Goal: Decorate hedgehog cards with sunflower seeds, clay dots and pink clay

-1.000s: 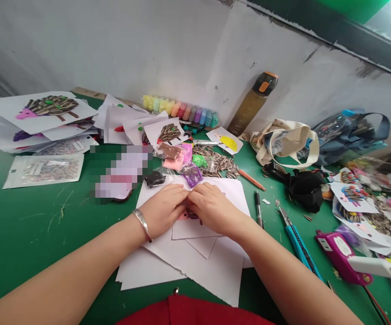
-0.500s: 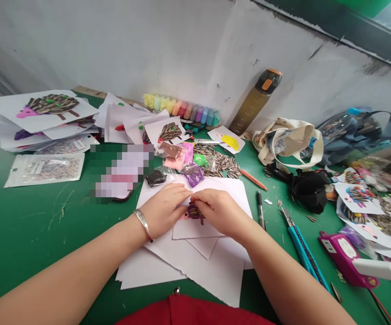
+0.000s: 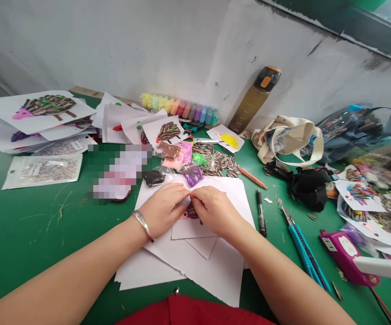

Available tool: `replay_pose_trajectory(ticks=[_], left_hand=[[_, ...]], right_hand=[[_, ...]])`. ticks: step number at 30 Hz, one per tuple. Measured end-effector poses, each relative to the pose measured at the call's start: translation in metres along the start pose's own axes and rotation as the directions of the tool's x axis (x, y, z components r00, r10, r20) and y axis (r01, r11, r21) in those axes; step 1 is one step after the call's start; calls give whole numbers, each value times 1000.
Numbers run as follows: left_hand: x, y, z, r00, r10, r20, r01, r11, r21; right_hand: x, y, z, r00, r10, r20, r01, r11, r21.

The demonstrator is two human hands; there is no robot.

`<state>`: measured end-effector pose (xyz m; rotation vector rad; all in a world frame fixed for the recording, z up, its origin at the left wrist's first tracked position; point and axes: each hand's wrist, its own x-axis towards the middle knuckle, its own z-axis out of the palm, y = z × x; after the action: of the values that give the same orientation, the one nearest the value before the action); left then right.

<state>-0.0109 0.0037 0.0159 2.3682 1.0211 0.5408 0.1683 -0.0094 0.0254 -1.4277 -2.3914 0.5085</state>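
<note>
A small hedgehog picture (image 3: 190,213) lies on a white card (image 3: 190,232), with a pink head and a dark purple body bearing striped seeds. My left hand (image 3: 164,206) rests on its left side, fingers stretched out and thumb apart, near the pink head. From the right, my right hand (image 3: 216,210) covers much of the body with its fingers curled together. Its fingertips meet those of my left hand at the picture's upper edge. Whatever those curled fingers pinch is hidden. Loose white sheets (image 3: 212,275) lie under the card.
Beyond the sheets are bagged clay (image 3: 192,174) and sunflower seeds (image 3: 221,162). A pen (image 3: 261,212), a blue utility knife (image 3: 305,253) and a magenta glue gun (image 3: 347,257) lie to the right. A bottle (image 3: 254,99) leans against the wall. Finished pictures (image 3: 46,108) are stacked at left.
My right hand has turned and shifted slightly left, its fingers curling tighter and hiding more of the hedgehog's body. My left hand stays almost where it was.
</note>
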Motion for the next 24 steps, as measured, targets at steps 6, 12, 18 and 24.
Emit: replay_pose_trajectory(ticks=[6, 12, 18, 24], left_hand=[[1, 2, 1, 1000, -5, -1, 5, 1000, 10], [0, -1, 4, 999, 2, -36, -2, 1000, -3], [1, -1, 5, 998, 2, -57, -3, 1000, -10], [4, 0, 6, 999, -29, -41, 29, 999, 17]], right_hand=[[-1, 1, 6, 999, -23, -23, 20, 991, -133], [-3, 0, 10, 998, 30, -50, -39, 980, -197], [-4, -8, 13, 994, 81, -67, -96, 958, -271], [-6, -15, 16, 992, 93, -81, -113, 944, -310]])
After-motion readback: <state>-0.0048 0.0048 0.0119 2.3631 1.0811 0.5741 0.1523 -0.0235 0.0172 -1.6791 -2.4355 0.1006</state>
